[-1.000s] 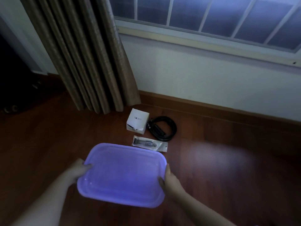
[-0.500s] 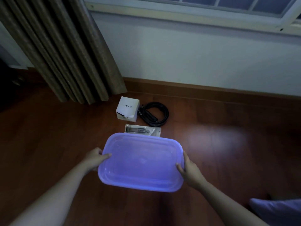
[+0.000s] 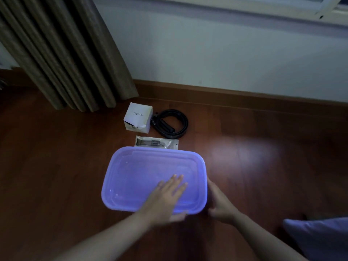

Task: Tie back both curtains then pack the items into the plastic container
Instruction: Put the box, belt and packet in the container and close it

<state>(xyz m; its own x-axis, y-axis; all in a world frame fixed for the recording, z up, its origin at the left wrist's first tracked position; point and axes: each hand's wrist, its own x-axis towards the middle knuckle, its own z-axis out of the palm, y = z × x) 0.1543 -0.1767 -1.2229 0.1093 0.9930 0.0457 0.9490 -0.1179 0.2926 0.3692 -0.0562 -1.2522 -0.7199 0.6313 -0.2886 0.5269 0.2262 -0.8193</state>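
Note:
A purple plastic container (image 3: 143, 166) with its lid on sits on the wooden floor in front of me. My left hand (image 3: 167, 194) lies flat on the lid with straight fingers. My right hand (image 3: 219, 202) grips the container's right near corner. Just beyond the container lie a small flat clear packet (image 3: 157, 143), a white box (image 3: 138, 117) and a coiled black belt (image 3: 171, 123). The brown curtain (image 3: 62, 53) hangs gathered at the upper left.
A white wall (image 3: 226, 53) with a wooden skirting board (image 3: 244, 97) runs behind the items, with a window frame (image 3: 282, 10) above. A pale cushion (image 3: 320, 238) shows at the bottom right.
The container has come down closer to the floor items. My left hand left the container's left edge and now lies flat on the lid; the right hand stays at the right corner.

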